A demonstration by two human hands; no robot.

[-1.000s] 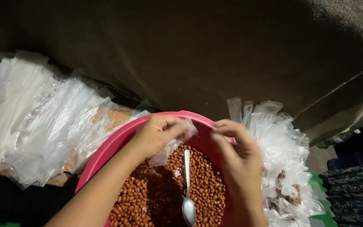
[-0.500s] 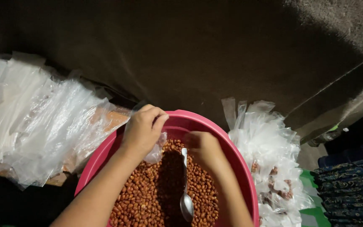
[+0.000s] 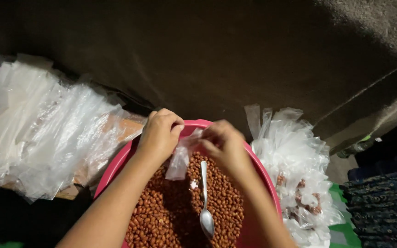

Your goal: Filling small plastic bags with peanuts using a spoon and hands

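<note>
Head view, two voices.

— Where are your hands?

— Both over the far rim of the pink basin [image 3: 116,167]. Your left hand [image 3: 159,135] and right hand [image 3: 226,147] each pinch the top edge of one small clear bag [image 3: 180,158], fingers closed on the plastic. The bag hangs limp between them, its bottom just above the peanuts [image 3: 161,216].

— And the spoon?

— The metal spoon [image 3: 205,202] lies on the peanuts, bowl toward you, handle pointing to the far rim, under your right hand. You aren't touching it.

— Around the basin?

— Left of it, a spread heap of empty clear bags [image 3: 37,133]. Right of it, touching the rim, a pile of bags with peanuts [image 3: 299,174] inside.
</note>
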